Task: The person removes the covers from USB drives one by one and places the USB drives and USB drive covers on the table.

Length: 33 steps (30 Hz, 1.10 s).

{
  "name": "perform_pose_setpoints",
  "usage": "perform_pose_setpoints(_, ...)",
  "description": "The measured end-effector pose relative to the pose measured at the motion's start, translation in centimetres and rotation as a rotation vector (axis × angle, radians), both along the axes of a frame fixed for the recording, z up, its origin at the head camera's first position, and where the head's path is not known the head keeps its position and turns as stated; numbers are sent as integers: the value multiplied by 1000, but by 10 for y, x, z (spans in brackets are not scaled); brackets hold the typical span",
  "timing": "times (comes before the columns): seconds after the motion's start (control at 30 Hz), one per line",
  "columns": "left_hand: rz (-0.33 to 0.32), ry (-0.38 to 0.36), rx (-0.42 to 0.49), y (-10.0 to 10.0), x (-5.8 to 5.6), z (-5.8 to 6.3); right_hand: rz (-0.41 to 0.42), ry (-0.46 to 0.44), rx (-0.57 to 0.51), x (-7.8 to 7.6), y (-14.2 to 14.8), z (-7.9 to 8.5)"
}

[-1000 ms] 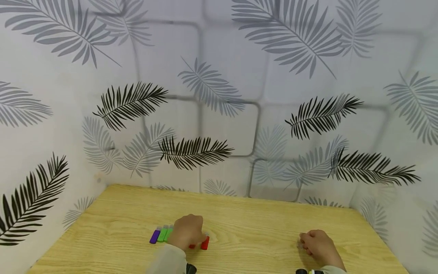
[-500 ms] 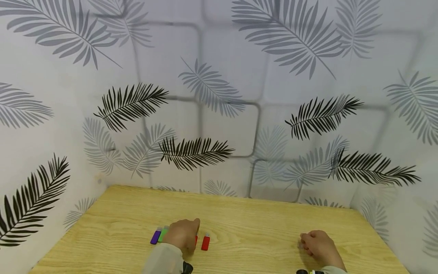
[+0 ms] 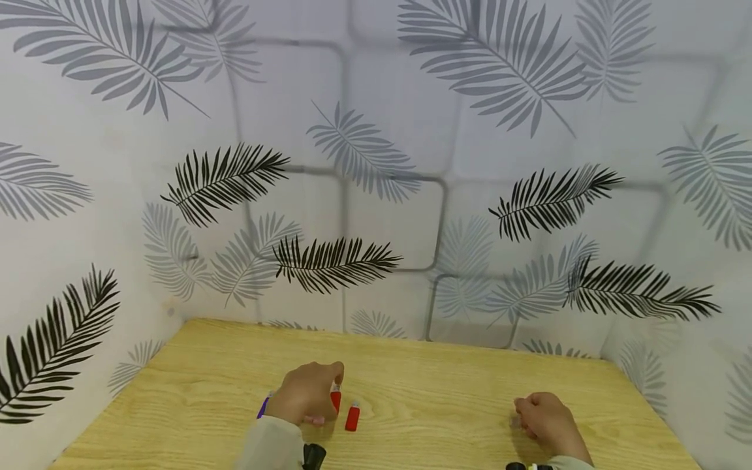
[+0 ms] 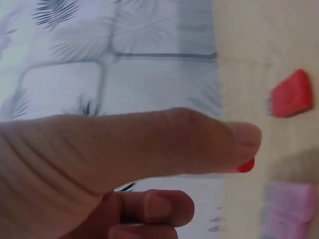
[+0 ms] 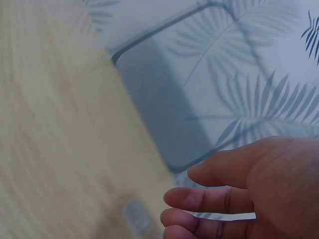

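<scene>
My left hand (image 3: 305,393) pinches a red USB stick (image 3: 335,399) between thumb and fingers, raised a little off the table. In the left wrist view the thumb covers most of this stick; only a red end (image 4: 245,165) shows. Another red USB stick (image 3: 352,416) lies just right of the hand. Pink USB sticks (image 4: 291,199) lie below it, partly hidden in the head view. A purple USB stick (image 3: 262,408) peeks out at the left of the hand. My right hand (image 3: 546,418) rests with loosely curled fingers, beside a small translucent piece (image 5: 136,216).
The light wooden table (image 3: 435,391) stretches between the two hands and ahead of them. Behind it and at both sides rise walls (image 3: 388,228) covered in a feather-leaf pattern.
My left hand has shifted left and now lifts a red USB stick from the row. The green USB sticks seen earlier are hidden by the hand. The right hand has stayed in place.
</scene>
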<state>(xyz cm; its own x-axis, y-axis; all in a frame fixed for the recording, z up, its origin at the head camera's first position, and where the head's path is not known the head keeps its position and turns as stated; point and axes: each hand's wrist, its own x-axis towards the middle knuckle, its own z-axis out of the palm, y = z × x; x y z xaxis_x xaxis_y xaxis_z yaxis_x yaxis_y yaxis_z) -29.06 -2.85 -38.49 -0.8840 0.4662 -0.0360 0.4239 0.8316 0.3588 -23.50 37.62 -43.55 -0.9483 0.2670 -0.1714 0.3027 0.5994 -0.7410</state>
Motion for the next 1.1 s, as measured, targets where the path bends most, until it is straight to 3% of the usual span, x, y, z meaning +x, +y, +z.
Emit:
perform_pose_setpoints(0.1, 12, 29, 72, -10, 5, 17, 15, 22, 83, -2, -2, 14)
perform_pose_setpoints(0.27, 50, 138, 98, -22, 16, 41, 50, 56, 152, -2, -10, 37)
perform_pose_setpoints(0.43, 41, 237, 97, -24, 27, 55, 84, 99, 217, 5, -26, 55)
perform_pose_setpoints(0.5, 5, 242, 118, -22, 30, 58, 96, 154, 266, 8, -37, 63)
perform_pose_setpoints(0.6, -115, 224, 196, -18, 33, 61, 111, 271, 316, 10, -57, 75)
perform_pose_setpoints(0.77, -314, 168, 290, -6, 36, 63, 145, 432, 274, 16, -92, 93)
perform_pose_setpoints(0.9, -368, 169, 295, 4, 43, 66, 240, 521, 211, 23, -115, 103)
perform_pose_setpoints(1.1, -408, 182, 316, 14, 61, 75, 467, 602, 125, 33, -143, 112)
